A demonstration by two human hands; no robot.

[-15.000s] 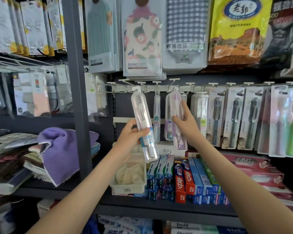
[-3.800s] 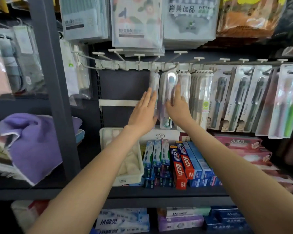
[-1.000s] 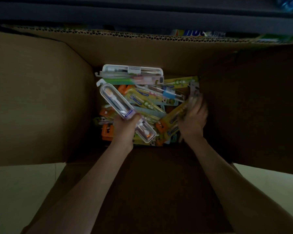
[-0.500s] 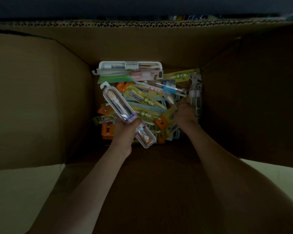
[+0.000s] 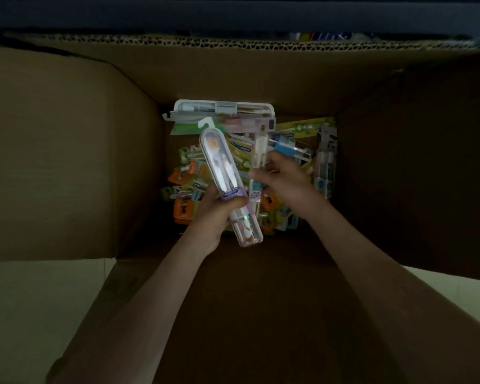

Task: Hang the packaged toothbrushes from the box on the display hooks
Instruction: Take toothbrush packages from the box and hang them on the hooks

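Box: I am looking straight down into an open cardboard box [image 5: 67, 162], its flaps spread out to the sides. The light inside is dim.
Left hand: my left hand [image 5: 214, 214] has its fingers and thumb wrapped round the lower part of a clear round-ended toothbrush case [image 5: 219, 162] with a purple band. It holds the case above the pile, with the brush head end pointing away from me and a little to the left.
Right hand: my right hand [image 5: 288, 184] is just beside the left. Thumb and curled fingers pinch a slim clear toothbrush pack [image 5: 259, 151] that stands nearly parallel to the case.
Loose packs: the pile of toothbrush packs [image 5: 189, 178], in orange, yellow and green, lies jumbled on the bottom of the box under both hands.
Far wall: a white-framed pack [image 5: 222, 108] lies across the pile against the far side.
Right wall: a clear pack [image 5: 326, 164] leans along the right side; I cannot read its label.
Floor: pale floor [image 5: 25, 314] shows outside the box at the lower left.
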